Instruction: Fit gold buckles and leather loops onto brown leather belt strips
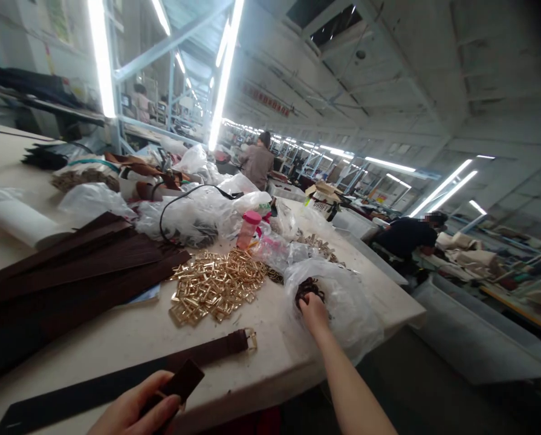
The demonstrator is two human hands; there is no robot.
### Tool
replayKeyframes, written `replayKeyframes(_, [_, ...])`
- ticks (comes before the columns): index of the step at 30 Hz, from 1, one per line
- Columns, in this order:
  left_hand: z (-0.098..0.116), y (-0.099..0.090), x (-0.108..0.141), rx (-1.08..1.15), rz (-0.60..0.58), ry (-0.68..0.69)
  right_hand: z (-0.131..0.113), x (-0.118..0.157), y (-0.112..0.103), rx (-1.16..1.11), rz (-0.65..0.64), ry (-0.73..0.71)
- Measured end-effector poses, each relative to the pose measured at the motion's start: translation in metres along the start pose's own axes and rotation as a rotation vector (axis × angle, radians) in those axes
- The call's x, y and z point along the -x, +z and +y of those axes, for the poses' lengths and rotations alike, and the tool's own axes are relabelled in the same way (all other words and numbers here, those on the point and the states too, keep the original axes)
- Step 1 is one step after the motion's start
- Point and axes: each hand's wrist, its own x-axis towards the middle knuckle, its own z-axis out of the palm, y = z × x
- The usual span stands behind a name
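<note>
My left hand is closed round a dark brown leather strap, whose squared end sticks out past the thumb. Beneath and behind it a dark belt lies along the table, a gold buckle at its right end. My right hand reaches into an open clear plastic bag. Its fingers are on small dark brown loops inside; whether they grip one is hidden. A pile of gold buckles sits between the hands, farther back.
Dark leather strips are stacked at the left. A pink-lidded jar and crumpled plastic bags stand behind the buckles. Beyond the table's right edge is a translucent bin; a co-worker bends over a table there.
</note>
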Motion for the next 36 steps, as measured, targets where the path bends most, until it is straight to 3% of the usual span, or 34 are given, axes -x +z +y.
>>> replayKeyframes(6, [0.005,0.004,0.008,0.005,-0.068,-0.009,-0.004,0.01,-0.032,-0.216,-0.044,0.045])
replayKeyframes(10, [0.007,0.003,0.009,-0.036,-0.026,0.064,-0.04,0.054,-0.045,-0.467,-0.176,0.057])
replayKeyframes(11, [0.008,0.003,0.01,-0.038,-0.011,0.08,-0.053,0.073,-0.044,-0.557,-0.244,0.061])
replayKeyframes(14, [0.012,0.002,0.014,-0.007,0.027,0.113,-0.094,0.136,-0.026,-0.973,-0.626,0.196])
replayKeyframes(17, [0.018,0.0,0.021,0.081,0.05,0.139,-0.127,0.193,0.0,-1.065,-0.917,0.271])
replayKeyframes(19, [0.019,-0.001,0.026,0.104,0.075,0.16,-0.141,0.218,0.015,-1.075,-0.998,0.299])
replayKeyframes(21, [0.017,-0.002,0.032,0.084,0.095,0.166,-0.148,0.231,0.027,-1.055,-0.998,0.307])
replayKeyframes(24, [0.013,-0.003,0.037,0.008,0.099,0.149,-0.148,0.236,0.038,-0.968,-0.894,0.263])
replayKeyframes(28, [0.01,-0.001,0.037,-0.076,0.061,0.135,-0.138,0.237,0.041,-0.834,-0.745,0.089])
replayKeyframes(32, [0.01,-0.002,0.036,-0.121,0.09,0.14,-0.132,0.243,0.036,-0.752,-0.814,-0.061])
replayKeyframes(36, [0.005,-0.002,0.037,-0.093,0.098,0.146,-0.132,0.247,0.032,-0.736,-0.89,-0.11])
